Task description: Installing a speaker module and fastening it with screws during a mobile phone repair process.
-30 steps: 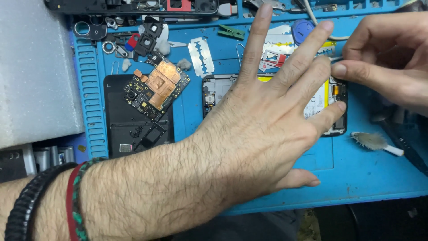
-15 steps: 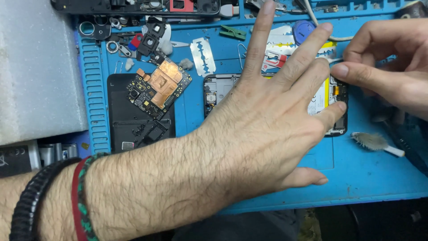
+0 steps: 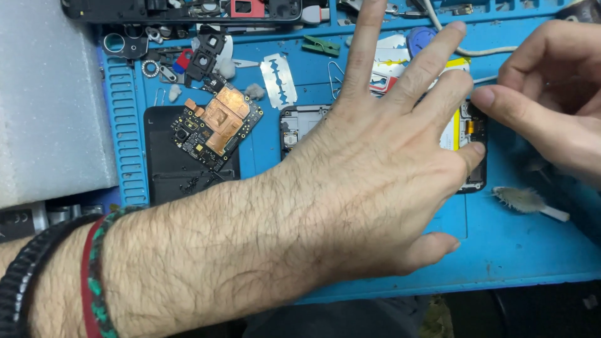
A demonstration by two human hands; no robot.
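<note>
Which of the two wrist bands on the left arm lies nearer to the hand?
The braided red and green band lies nearer to the left hand. The plain black band sits behind it, further up the arm toward the elbow.

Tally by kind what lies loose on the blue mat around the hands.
Opened phone: 1
Circuit board with copper shield: 1
Razor blade: 1
Green clip: 1
Small brush: 1
Total: 5

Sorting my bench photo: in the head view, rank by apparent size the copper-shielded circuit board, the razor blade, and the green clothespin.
1. Green circuit board with copper shield, largest.
2. Silver double-edged razor blade.
3. Small green clothespin, smallest, though it lies farther from the camera.
</note>
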